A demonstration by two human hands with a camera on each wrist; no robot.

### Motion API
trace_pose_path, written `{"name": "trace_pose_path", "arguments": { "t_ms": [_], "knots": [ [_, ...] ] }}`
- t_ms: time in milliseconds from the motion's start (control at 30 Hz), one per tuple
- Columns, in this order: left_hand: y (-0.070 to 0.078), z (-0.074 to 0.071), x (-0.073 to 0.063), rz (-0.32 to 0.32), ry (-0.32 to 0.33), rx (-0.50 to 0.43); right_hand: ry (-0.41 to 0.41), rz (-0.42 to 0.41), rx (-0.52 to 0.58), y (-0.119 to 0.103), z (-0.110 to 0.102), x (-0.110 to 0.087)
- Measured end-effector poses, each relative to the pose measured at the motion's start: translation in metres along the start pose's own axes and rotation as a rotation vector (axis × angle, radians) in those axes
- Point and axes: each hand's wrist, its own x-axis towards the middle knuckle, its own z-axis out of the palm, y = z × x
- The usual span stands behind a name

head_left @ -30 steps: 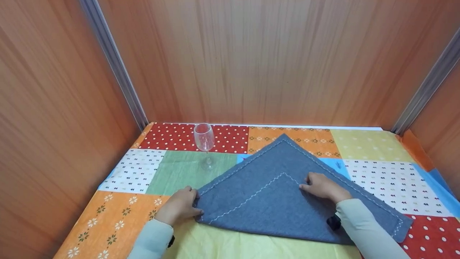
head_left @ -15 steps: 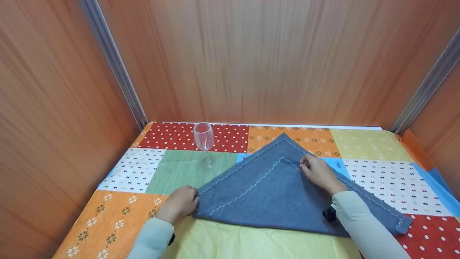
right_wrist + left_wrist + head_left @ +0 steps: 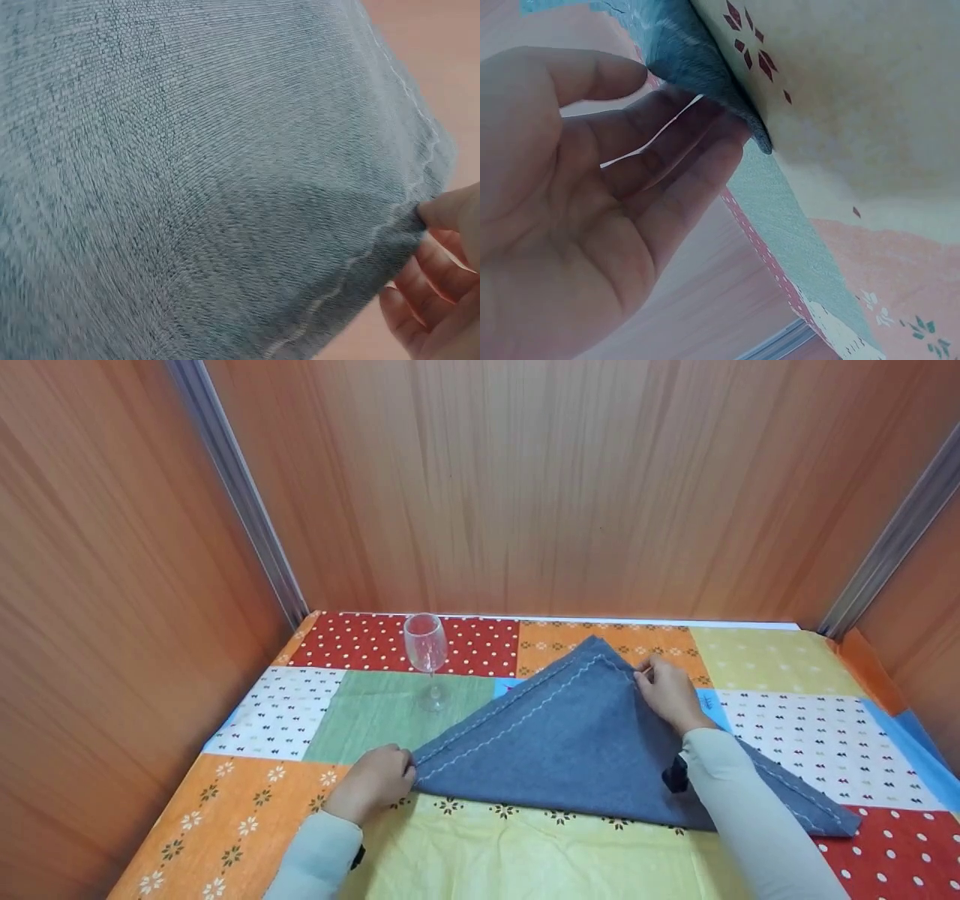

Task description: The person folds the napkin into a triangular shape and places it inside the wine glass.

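Observation:
A grey-blue cloth napkin [image 3: 555, 750] with pale zigzag stitching lies folded in a triangle, its peak pointing to the back wall. At its left corner my left hand [image 3: 379, 781] pinches the cloth; in the left wrist view the corner [image 3: 697, 67] sits between the thumb and the fingers beneath. My right hand [image 3: 670, 694] pinches the edge of the upper layer, just right of the peak. The right wrist view shows the thumb [image 3: 450, 210] on the stitched hem, with fingers curled behind it. The upper layer's stitch line runs close along the lower layer's.
A clear wine glass [image 3: 426, 645] stands upright behind and left of the napkin. The patchwork tablecloth [image 3: 247, 810] covers the table. Wood-grain panels [image 3: 480, 495] enclose the back and both sides, with metal posts [image 3: 247, 502] at the corners.
My right hand has moved away from me, drawing the upper layer toward the peak. The napkin's near edge has shifted back, uncovering flowers on the tablecloth. The left hand stays at its corner.

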Motion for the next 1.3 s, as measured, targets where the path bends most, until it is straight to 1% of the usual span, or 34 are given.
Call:
{"name": "trace_pose_path", "arguments": {
  "t_ms": [133, 167, 233, 467, 633, 733, 800, 867, 933, 967, 1033, 1100, 1167, 1233, 1300],
  "knots": [
    [-0.002, -0.001, 0.0, -0.008, -0.012, -0.021, -0.164, 0.1, 0.013, 0.011, 0.007, -0.001],
    [-0.003, -0.001, 0.0, -0.004, -0.014, -0.019, -0.189, 0.107, 0.014, 0.013, 0.01, -0.003],
    [-0.004, -0.001, 0.001, 0.008, -0.012, -0.009, -0.207, 0.116, 0.023, 0.017, 0.014, -0.005],
    [-0.007, 0.001, -0.001, 0.054, -0.01, 0.034, -0.109, 0.074, 0.052, 0.023, 0.02, -0.01],
    [-0.008, 0.001, -0.002, 0.083, -0.008, 0.047, -0.058, 0.083, 0.037, 0.023, 0.019, -0.006],
    [-0.008, 0.0, 0.001, 0.07, -0.007, 0.036, -0.013, 0.074, 0.025, 0.021, 0.017, -0.003],
    [-0.008, 0.0, 0.003, 0.055, 0.001, 0.03, 0.039, 0.065, 0.023, 0.02, 0.016, -0.001],
    [-0.007, 0.001, 0.005, 0.037, 0.02, 0.033, 0.09, 0.065, 0.035, 0.019, 0.016, 0.001],
    [-0.007, 0.002, 0.007, 0.028, 0.043, 0.043, 0.105, 0.084, 0.055, 0.019, 0.016, 0.002],
    [-0.007, 0.002, 0.008, 0.027, 0.06, 0.052, 0.091, 0.101, 0.064, 0.02, 0.017, 0.001],
    [-0.006, 0.004, 0.009, 0.026, 0.084, 0.068, 0.024, 0.135, 0.059, 0.024, 0.018, -0.001],
    [-0.005, 0.006, 0.009, 0.03, 0.097, 0.076, -0.058, 0.152, 0.025, 0.028, 0.02, -0.004],
    [-0.004, 0.006, 0.008, 0.037, 0.115, 0.086, -0.122, 0.152, -0.021, 0.032, 0.021, -0.006],
    [-0.004, 0.006, 0.008, 0.044, 0.123, 0.099, -0.143, 0.124, -0.073, 0.034, 0.022, -0.008],
    [-0.003, 0.006, 0.007, 0.053, 0.129, 0.114, -0.145, 0.12, -0.095, 0.035, 0.023, -0.008]
  ]
}}
